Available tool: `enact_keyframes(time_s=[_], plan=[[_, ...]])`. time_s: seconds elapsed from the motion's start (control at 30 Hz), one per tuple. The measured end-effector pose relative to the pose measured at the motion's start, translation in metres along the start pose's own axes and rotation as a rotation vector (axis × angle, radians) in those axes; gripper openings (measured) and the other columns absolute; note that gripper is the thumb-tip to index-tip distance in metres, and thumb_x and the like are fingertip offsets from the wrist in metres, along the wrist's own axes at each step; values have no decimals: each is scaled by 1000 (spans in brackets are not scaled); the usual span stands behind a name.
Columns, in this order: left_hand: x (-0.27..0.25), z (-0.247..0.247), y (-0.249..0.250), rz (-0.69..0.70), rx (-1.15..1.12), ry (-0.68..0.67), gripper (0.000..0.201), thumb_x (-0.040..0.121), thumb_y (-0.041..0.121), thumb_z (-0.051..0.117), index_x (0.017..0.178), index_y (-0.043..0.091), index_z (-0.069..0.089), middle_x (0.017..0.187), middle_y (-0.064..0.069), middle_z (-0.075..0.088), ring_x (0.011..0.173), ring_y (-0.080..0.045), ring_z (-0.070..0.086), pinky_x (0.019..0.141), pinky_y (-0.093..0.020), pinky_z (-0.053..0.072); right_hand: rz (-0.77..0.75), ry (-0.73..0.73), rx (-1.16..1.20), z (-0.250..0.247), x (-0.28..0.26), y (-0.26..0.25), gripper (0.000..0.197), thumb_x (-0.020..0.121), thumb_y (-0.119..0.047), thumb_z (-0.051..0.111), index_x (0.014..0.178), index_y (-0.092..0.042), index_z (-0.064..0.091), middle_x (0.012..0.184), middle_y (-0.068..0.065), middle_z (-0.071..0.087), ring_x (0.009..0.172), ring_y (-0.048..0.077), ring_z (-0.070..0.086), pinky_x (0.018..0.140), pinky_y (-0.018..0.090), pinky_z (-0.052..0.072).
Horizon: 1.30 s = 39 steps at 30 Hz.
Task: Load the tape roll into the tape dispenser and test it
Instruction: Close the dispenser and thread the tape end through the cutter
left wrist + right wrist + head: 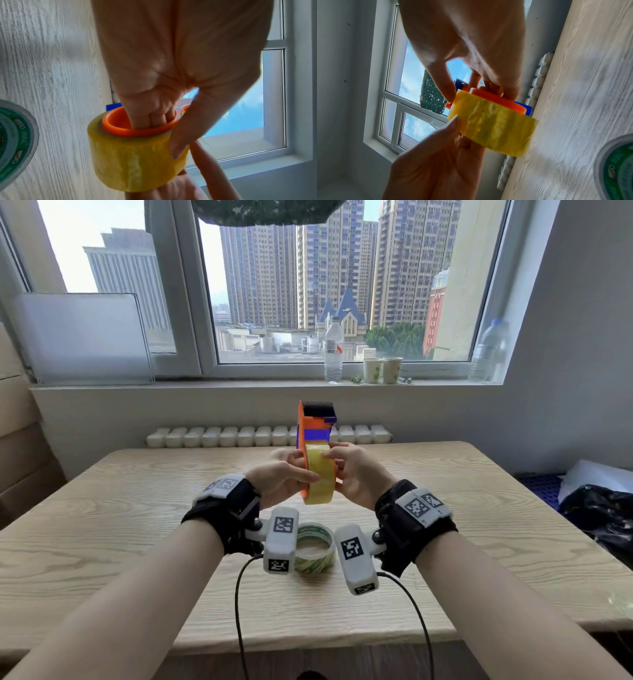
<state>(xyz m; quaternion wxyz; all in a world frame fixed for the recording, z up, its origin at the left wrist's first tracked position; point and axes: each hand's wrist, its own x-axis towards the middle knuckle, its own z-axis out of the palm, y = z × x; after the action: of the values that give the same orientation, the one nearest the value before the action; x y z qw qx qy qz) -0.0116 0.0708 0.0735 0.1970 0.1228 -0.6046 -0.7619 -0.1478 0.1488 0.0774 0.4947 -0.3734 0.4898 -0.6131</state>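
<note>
An orange and blue tape dispenser (313, 422) is held upright above the table, cutter end up. A yellow tape roll (320, 481) sits on its orange hub (120, 121). My left hand (301, 470) has its fingers curled inside the hub and its thumb pressed on the roll's outer face (133, 162). My right hand (334, 463) grips from the other side. In the right wrist view its thumb lies at the roll's edge (496, 128) and its fingers sit behind the orange plate (496, 100).
A second tape roll (313, 549) with a green printed core lies flat on the wooden table (137, 525), under my wrists. The windowsill holds a water bottle (333, 350) and two paper cups (382, 369). A black bag (599, 515) sits at the right.
</note>
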Motion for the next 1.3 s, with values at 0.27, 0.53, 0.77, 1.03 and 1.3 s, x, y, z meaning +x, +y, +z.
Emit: enact_keyframes(time_s=[0.27,0.53,0.77,1.03,1.3], plan=[[4,-5,-1,-22,-38,132,29,96,23,38,113,10,57,91,-7,73,80,-16,70,78,-31,54,-22,5,21,-1,5,7,46,83,3,58,128,-3,47,99,9,62,88,21,60,81,35,48],[0,-11,4,12,-91,145,43,79,6,52,120,-6,52,98,-13,71,81,-22,71,75,-33,59,-56,-45,44,3,2,6,52,79,12,49,130,0,49,101,13,59,92,25,56,81,32,46],[-4,-12,2,14,0,112,53,73,0,55,126,-8,48,107,-19,64,89,-26,70,88,-36,54,-75,33,25,10,3,6,30,86,3,52,114,-8,51,94,9,63,85,21,60,81,38,50],[-3,-4,-1,62,90,112,34,85,-2,51,119,-1,53,102,-14,68,89,-21,70,80,-31,57,-60,113,-2,14,10,7,37,86,-3,52,123,1,50,99,12,62,83,21,59,72,33,51],[3,-5,3,72,15,276,35,98,25,35,110,0,58,100,-16,66,84,-23,66,81,-38,54,-122,-29,26,10,1,7,47,85,7,53,130,-3,48,99,12,61,90,25,56,82,32,47]])
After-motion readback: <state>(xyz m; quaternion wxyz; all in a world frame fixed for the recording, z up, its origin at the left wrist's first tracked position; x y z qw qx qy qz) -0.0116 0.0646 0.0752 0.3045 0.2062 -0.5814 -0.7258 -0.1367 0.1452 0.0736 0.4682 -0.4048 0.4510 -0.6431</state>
